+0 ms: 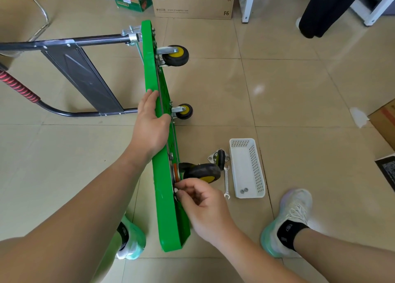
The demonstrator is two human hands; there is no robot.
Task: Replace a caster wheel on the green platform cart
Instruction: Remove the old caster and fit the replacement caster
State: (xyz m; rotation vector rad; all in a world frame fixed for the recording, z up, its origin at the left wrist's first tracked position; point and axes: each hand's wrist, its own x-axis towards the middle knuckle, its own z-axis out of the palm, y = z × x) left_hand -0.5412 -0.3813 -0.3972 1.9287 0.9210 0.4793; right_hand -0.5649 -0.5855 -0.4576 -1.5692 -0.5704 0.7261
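Observation:
The green platform cart stands on its long edge on the tiled floor, wheels pointing right. My left hand grips the cart's upper edge near its middle. My right hand pinches a small silver nut at the mounting plate of the nearest caster wheel, which is black with a yellow hub. Two more casters sit further along the deck. A loose caster lies on the floor next to a silver open-end wrench.
A white perforated basket with two nuts lies to the right of the wrench. The cart's black folded handle stretches left. Cardboard boxes stand at the back. My shoes flank the cart's near end.

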